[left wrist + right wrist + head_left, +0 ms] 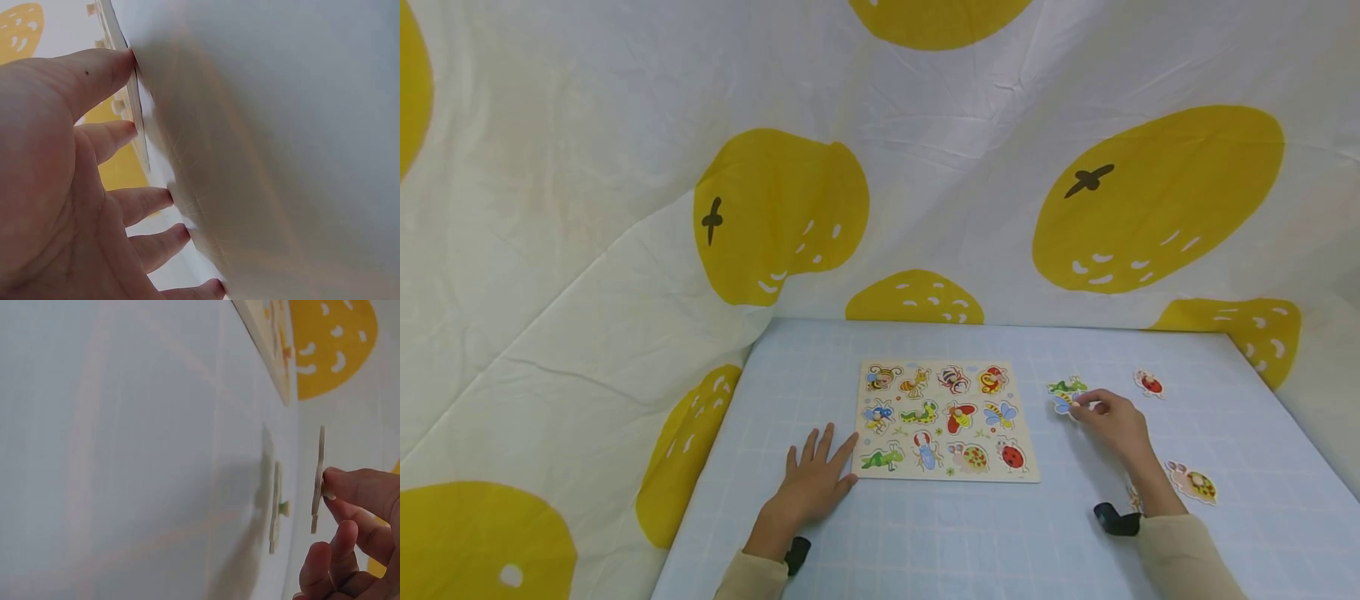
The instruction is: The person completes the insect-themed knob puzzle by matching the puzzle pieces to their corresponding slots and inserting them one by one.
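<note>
The wooden insect puzzle board (898,436) lies flat on the table. My left hand (811,487) rests at its left side, fingers spread and straight; in the left wrist view the thumb and index fingertips meet the board's edge (139,119). To the right of the board, my right hand (1116,425) pinches a blue-winged insect puzzle piece (1063,403) by its knob. The right wrist view has this piece (317,481) held up off the table, beside a lower piece with a green knob (275,506). Just behind it lies a green grasshopper piece (1067,384).
A ladybug piece (1149,383) lies at the back right, and a spotted snail piece (1192,483) lies right of the right forearm. Another piece (1134,497) is partly hidden by the right wrist. A fruit-patterned curtain (940,192) hangs behind the table (962,542).
</note>
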{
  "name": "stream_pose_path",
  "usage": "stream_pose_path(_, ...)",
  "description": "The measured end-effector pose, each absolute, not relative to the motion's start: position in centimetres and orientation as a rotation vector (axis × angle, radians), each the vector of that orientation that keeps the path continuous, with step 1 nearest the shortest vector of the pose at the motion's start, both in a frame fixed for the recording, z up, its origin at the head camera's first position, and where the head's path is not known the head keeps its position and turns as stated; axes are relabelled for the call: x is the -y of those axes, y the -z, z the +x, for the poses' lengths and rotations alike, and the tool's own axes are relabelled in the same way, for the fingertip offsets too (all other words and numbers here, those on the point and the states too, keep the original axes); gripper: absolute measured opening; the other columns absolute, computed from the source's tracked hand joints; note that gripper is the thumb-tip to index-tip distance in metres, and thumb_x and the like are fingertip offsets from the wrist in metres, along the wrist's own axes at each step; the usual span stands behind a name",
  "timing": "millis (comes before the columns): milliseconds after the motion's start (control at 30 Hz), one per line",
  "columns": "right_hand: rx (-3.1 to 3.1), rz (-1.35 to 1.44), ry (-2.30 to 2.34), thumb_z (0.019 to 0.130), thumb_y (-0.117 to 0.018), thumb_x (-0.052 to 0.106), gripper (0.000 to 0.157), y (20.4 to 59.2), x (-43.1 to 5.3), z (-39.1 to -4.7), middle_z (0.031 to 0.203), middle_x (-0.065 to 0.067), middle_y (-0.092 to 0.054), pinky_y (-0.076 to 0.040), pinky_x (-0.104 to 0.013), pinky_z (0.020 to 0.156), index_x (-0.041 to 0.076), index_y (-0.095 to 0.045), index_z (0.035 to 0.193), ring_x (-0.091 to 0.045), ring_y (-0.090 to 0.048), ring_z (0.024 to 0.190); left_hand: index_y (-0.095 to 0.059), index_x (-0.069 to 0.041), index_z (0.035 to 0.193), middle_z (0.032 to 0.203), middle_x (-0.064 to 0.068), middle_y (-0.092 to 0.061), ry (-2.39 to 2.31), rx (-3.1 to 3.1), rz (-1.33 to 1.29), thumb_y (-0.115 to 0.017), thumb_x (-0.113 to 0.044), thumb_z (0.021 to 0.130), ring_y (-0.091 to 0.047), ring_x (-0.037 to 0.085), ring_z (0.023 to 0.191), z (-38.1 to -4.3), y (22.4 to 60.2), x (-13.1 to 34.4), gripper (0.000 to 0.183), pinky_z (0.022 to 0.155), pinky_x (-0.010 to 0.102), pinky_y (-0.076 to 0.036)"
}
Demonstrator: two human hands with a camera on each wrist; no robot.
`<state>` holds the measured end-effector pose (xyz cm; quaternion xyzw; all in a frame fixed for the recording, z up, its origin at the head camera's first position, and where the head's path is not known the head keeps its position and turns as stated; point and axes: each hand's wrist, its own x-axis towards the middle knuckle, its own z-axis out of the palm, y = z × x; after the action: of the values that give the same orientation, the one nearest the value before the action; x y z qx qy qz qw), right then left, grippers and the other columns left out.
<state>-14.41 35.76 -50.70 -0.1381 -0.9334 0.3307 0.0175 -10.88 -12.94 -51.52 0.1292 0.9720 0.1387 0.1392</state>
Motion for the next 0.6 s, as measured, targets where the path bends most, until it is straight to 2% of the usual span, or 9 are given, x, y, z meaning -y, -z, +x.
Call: stream_pose_path(600,2.913,-0.418,-1.123,0.093,-0.071,0.026,0.031,50.7,-31.9,-15.3,0.095,-0.014,-0.059,-0.04,-0.034,0.063,0.003,-0.069,0.113,-0.029,-0.05,0.084,-0.034,-0.024,0.158,0.164,0.018,-0.016,-0.394,-2.812,0.383,-0.061,-0.043,0.099,-0.009,0.045,0.149,-11.0,51.9,13.1,0.067,0.111,0.071,-0.008)
